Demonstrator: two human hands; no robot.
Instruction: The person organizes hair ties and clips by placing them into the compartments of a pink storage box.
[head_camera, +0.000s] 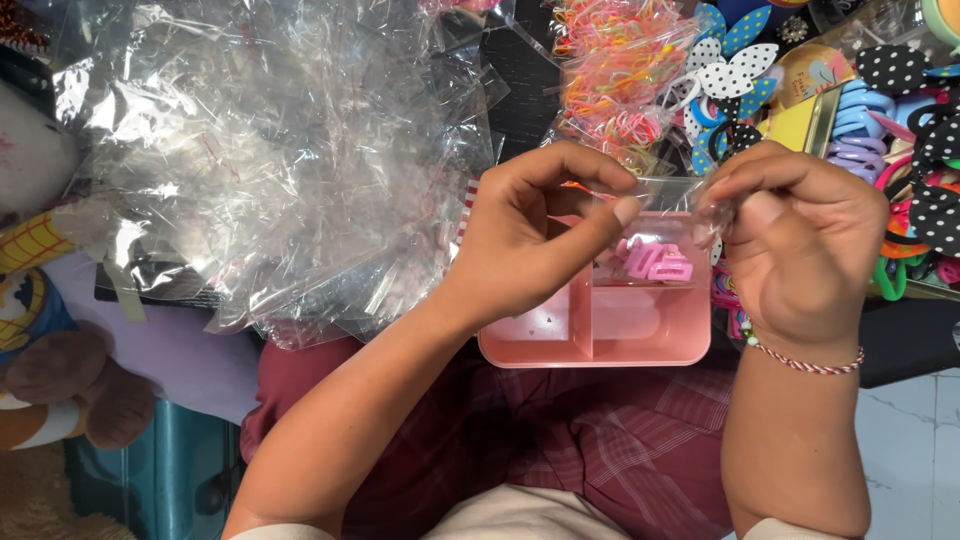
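Both hands pinch one small clear bag (665, 215) above the pink tray (610, 325): left hand (535, 225) grips its left edge, right hand (800, 240) its right. Pink hair clips (655, 262) sit inside the bag. Pile of clear bags (270, 150) lies left.

A small clear bag (668, 215) with pink clips sits at the middle; a big pile of clear bags (270, 150) at ten o'clock.
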